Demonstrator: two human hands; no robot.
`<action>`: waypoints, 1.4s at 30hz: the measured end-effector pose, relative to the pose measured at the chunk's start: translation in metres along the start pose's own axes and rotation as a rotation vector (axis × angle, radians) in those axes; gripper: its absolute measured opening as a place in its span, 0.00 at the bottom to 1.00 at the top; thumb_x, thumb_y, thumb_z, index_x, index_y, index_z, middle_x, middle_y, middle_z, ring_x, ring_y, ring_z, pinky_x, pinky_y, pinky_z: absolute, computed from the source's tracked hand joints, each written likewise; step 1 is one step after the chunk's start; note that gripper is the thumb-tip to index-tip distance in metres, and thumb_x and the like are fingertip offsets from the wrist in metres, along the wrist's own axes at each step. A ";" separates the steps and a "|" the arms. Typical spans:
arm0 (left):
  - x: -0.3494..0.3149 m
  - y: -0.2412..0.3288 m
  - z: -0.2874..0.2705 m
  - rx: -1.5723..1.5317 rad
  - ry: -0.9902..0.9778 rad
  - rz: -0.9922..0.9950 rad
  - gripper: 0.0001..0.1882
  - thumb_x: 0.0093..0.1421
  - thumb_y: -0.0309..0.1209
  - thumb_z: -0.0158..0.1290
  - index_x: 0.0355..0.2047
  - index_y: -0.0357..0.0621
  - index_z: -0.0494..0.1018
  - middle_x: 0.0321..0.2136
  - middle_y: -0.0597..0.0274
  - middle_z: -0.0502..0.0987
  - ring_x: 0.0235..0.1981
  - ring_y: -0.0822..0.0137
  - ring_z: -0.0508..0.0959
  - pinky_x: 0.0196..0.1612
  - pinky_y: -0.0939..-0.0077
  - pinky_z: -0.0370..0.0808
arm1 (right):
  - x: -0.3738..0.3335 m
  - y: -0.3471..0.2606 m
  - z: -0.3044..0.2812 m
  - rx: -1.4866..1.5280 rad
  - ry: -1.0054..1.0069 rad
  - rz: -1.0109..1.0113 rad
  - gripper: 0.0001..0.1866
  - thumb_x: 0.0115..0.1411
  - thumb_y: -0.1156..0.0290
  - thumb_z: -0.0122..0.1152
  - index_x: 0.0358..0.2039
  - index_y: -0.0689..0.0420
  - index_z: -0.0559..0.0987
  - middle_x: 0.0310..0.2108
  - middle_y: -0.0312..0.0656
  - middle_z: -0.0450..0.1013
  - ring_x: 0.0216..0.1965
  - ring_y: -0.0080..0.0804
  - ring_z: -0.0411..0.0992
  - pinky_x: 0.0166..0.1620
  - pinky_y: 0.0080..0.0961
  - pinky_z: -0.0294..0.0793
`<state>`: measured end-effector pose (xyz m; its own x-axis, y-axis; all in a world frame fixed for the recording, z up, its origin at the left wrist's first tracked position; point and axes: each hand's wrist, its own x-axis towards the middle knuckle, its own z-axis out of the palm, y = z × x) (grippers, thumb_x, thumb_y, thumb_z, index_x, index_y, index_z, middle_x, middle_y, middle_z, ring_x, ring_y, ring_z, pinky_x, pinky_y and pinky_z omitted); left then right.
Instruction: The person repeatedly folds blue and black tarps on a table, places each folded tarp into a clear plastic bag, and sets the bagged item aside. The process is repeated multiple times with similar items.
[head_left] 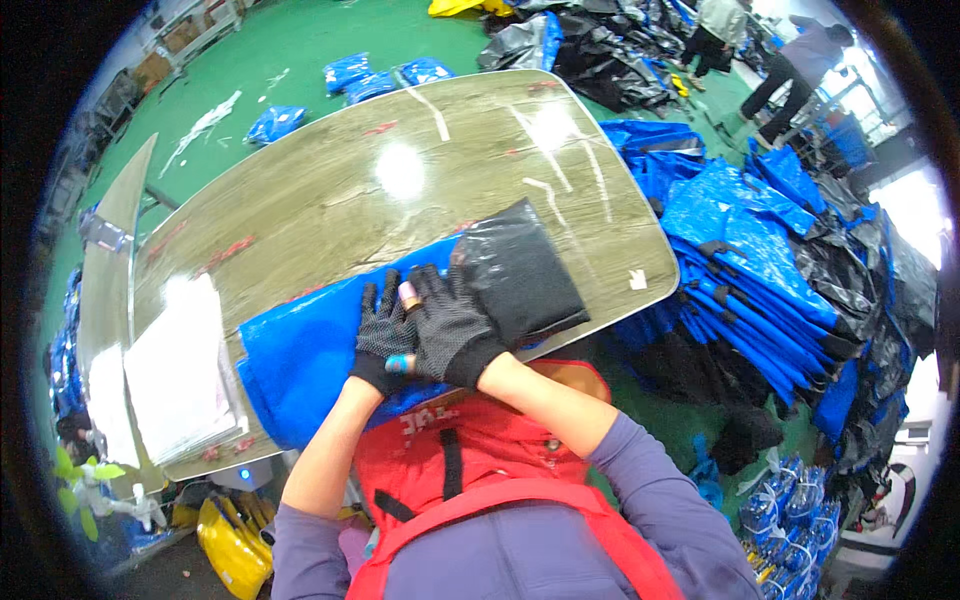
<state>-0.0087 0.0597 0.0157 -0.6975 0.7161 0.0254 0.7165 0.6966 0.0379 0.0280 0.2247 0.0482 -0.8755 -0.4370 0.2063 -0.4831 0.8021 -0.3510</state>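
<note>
A folded sheet of shiny coated fabric, blue (300,345) at the left and black (522,275) at the right, lies along the near edge of the table. Both my hands wear dark dotted gloves and press flat on it side by side. My left hand (382,335) rests on the blue part with its fingers stretched out. Beside it, slightly overlapping, my right hand (452,325) lies where blue meets black, fingers extended. A pale band wraps one right fingertip, and a blue band shows on a thumb. Neither hand grips anything.
White sheets (180,370) lie at the table's left. Blue folded bags (760,260) are heaped to the right, near bundled blue packs (795,525). Small blue packages (350,75) lie on the green floor beyond the wood-patterned table (300,200). Two people stand at the far right.
</note>
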 end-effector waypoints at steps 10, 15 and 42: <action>-0.197 -0.069 0.014 -0.861 0.396 -1.083 0.49 0.53 0.52 0.59 0.64 0.33 0.49 0.58 0.39 0.62 0.60 0.51 0.63 0.62 0.60 0.58 | 0.045 -0.042 0.058 -0.058 -0.019 0.136 0.36 0.57 0.39 0.47 0.64 0.39 0.61 0.66 0.58 0.47 0.67 0.66 0.40 0.58 0.76 0.34; -0.226 -0.004 0.005 -1.663 0.847 -1.345 0.30 0.58 0.35 0.56 0.58 0.40 0.60 0.53 0.52 0.68 0.51 0.59 0.71 0.52 0.61 0.70 | 0.056 -0.045 0.066 -0.081 -0.108 0.141 0.30 0.57 0.44 0.49 0.60 0.39 0.68 0.65 0.53 0.52 0.67 0.57 0.44 0.60 0.71 0.35; 0.106 0.079 -0.042 -0.197 0.072 0.417 0.33 0.62 0.49 0.39 0.64 0.47 0.56 0.63 0.45 0.57 0.66 0.44 0.51 0.66 0.43 0.36 | -0.076 -0.003 0.038 1.248 0.179 0.357 0.30 0.67 0.55 0.39 0.66 0.54 0.52 0.67 0.49 0.48 0.65 0.43 0.52 0.66 0.36 0.51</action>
<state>-0.0263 0.1890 0.0635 -0.3547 0.9232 0.1481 0.9251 0.3235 0.1990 0.0951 0.2404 -0.0013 -0.9897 -0.1431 0.0100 0.0037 -0.0952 -0.9954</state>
